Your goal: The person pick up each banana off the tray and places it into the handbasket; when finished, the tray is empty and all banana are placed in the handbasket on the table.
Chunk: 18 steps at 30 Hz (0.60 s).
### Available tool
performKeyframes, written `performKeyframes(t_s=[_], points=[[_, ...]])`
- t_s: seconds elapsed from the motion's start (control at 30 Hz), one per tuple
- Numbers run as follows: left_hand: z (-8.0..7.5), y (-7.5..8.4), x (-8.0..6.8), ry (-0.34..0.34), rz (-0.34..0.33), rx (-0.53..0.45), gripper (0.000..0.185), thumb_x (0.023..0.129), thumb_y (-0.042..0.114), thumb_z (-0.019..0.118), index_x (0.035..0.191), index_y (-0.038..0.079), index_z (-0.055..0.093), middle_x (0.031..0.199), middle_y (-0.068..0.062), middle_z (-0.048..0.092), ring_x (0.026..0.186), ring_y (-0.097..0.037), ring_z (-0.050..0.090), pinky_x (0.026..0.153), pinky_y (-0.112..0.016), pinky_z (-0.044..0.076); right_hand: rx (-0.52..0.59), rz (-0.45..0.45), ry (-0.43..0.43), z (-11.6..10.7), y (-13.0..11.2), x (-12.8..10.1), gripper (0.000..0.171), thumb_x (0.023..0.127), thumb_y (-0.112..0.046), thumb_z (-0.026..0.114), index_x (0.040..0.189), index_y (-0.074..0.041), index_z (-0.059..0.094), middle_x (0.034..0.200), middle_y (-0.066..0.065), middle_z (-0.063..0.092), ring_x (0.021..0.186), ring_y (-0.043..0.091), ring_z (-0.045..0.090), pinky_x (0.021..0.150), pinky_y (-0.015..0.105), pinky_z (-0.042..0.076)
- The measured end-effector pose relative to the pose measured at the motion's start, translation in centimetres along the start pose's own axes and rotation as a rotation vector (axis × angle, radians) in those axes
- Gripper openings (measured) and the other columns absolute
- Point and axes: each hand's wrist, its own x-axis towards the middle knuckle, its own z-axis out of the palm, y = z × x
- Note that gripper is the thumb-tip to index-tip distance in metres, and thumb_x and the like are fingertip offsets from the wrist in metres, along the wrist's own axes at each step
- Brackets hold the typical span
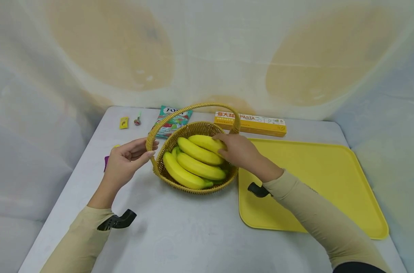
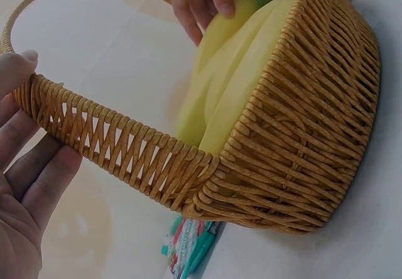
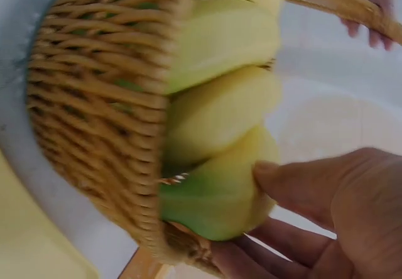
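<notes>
Our right hand (image 1: 239, 151) reaches into the wicker basket (image 1: 193, 186) and curls its fingers and thumb round the end of the bunch of bananas (image 1: 194, 161); in the right wrist view the thumb (image 3: 295, 188) presses on the yellow-green tip of the nearest banana while the other fingers wrap beneath it. We see the bunch lying inside the basket, four bananas side by side, their far ends pointing toward our left and toward us, directly under and to the left of that hand.

Our left hand (image 1: 125, 161) holds the basket's arched handle (image 1: 189, 110) near its left foot: the thumb lies over the woven band and the fingers (image 2: 28, 166) close loosely beneath it, as the left wrist view shows. The bananas are just to the right of this hand, past the basket's rim.

We find the basket standing on a grey table (image 1: 179, 227), its right side just beside the edge of a yellow tray (image 1: 316, 178). Behind the basket lie a green-and-white snack bag (image 1: 174, 119) and a long yellow pasta box (image 1: 258, 124). Farther left on the table sit a small yellow packet (image 1: 124, 122) and a small lollipop-like item (image 1: 137, 120), well apart from both hands. A purple scrap (image 1: 106, 162) peeks out behind our left hand.
</notes>
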Motion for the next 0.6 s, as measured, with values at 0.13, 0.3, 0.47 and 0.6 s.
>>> performKeyframes(t_s=[0.13,0.3,0.47,0.6], points=[[0.0,0.0,0.0,0.001,0.001,-0.003,0.036,0.096,0.011,0.072,0.131,0.004,0.068,0.119,-0.015,0.073,0.108,-0.011,0.071,0.091,-0.023,0.057,-0.053,-0.012,0.041,0.6,0.2,-0.1,0.047,0.099,-0.020,0.069,0.144,-0.011,0.058,0.107,0.013,0.071,0.068,0.018,0.056,0.057,0.030,0.047],[0.1,0.0,0.0,-0.003,-0.005,0.000,0.036,0.096,0.012,0.072,0.131,0.005,0.068,0.119,-0.012,0.074,0.107,-0.012,0.071,0.091,-0.023,0.057,-0.112,-0.034,0.086,1.8,0.5,-0.1,0.047,0.099,-0.021,0.069,0.143,-0.009,0.058,0.137,0.013,0.064,0.081,0.022,0.068,0.063,0.035,0.057],[0.1,0.0,0.0,-0.002,0.000,-0.002,0.036,0.096,0.011,0.072,0.132,0.005,0.067,0.119,-0.012,0.073,0.108,-0.012,0.071,0.091,-0.023,0.057,-0.102,-0.043,0.071,2.3,0.6,-0.1,0.044,0.099,-0.017,0.069,0.141,-0.008,0.060,0.137,0.014,0.063,0.097,0.026,0.070,0.073,0.038,0.060],[0.1,0.0,0.0,-0.001,-0.003,-0.007,0.037,0.096,0.011,0.072,0.132,0.003,0.067,0.119,-0.013,0.073,0.108,-0.012,0.071,0.091,-0.023,0.057,-0.090,-0.045,0.059,2.3,0.7,-0.2,0.041,0.100,-0.013,0.066,0.140,-0.007,0.061,0.135,0.014,0.065,0.090,0.023,0.067,0.072,0.036,0.058]])
